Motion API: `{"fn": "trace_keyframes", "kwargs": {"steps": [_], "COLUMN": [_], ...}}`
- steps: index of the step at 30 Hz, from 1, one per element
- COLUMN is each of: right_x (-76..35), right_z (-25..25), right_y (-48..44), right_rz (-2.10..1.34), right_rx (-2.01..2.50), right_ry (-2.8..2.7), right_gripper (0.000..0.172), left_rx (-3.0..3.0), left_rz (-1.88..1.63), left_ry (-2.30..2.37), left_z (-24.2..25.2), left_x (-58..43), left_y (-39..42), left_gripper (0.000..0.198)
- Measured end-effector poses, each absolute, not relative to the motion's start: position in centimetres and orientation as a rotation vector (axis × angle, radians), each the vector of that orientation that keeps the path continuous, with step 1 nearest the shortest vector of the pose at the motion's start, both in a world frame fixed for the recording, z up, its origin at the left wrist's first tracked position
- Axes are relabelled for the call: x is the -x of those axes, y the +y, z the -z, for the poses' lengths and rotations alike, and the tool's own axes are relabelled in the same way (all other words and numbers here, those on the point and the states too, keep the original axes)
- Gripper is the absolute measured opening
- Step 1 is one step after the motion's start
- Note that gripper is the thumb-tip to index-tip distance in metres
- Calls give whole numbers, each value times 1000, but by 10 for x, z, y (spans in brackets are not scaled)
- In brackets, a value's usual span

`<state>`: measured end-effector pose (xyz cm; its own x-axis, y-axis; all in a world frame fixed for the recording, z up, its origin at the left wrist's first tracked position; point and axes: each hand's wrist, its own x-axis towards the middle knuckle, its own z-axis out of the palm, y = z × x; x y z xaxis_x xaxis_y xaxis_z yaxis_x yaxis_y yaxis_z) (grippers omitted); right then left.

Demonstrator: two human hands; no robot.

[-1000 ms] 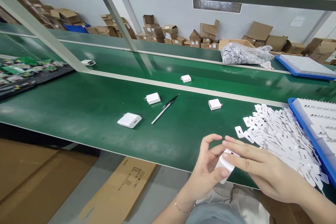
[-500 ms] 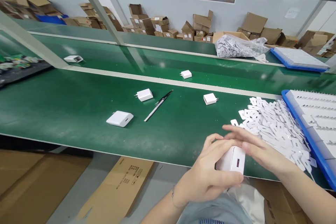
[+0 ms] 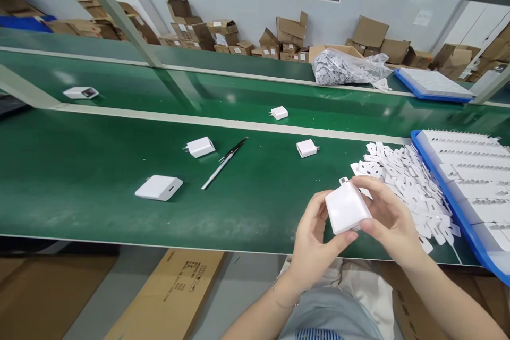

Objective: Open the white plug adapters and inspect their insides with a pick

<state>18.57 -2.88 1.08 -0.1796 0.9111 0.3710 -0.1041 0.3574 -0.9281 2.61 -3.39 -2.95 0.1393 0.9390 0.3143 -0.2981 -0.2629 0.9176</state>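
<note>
Between both hands I hold a white charger point(image 3: 346, 208) just above the front edge of the green bench, one broad flat face turned up. My left hand point(image 3: 314, 236) grips its left side, thumb along the lower edge. On its right, my right hand point(image 3: 388, 215) has the thumb at the lower corner and the fingers behind. Right beside that hand lies a heap of small white plastic pieces point(image 3: 414, 186). Further off, a smaller white charger point(image 3: 306, 148) with prongs rests on the bench. A pen point(image 3: 220, 169) lies left of my hands.
More white chargers lie at the left, one near the front point(image 3: 158, 187) and one behind it point(image 3: 200, 146). A blue-rimmed tray point(image 3: 450, 191) with rows of white parts stands at the right. Beyond the divider are another charger point(image 3: 279, 112) and a plastic bag of white pieces point(image 3: 338, 68).
The charger has been turned in my hands: its port end faced me, and now a broad face shows. My right hand has closed round its right side. The view has shifted to the right.
</note>
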Motion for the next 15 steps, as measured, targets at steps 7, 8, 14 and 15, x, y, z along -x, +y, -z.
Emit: {"fn": "trace_keyframes", "kwargs": {"steps": [7, 8, 14, 15], "right_x": [-198, -199, -190, -188], "right_z": [-12, -12, -5, -3], "right_y": [-42, -44, -55, -56], "right_rz": [-739, -679, -495, -482], "right_rx": [715, 711, 771, 787], "right_ry": [-1696, -1715, -1601, -1569], "right_gripper": [44, 44, 31, 29], "left_rx": [-1367, -1400, -1463, -1446], "left_rz": [-1519, -1519, -1502, -1487], "left_ry": [572, 578, 658, 669], "left_z": [12, 11, 11, 11], "left_x": [-32, -32, -39, -41], "left_y": [-35, -36, -36, -36], "left_gripper": [54, 54, 52, 51]}}
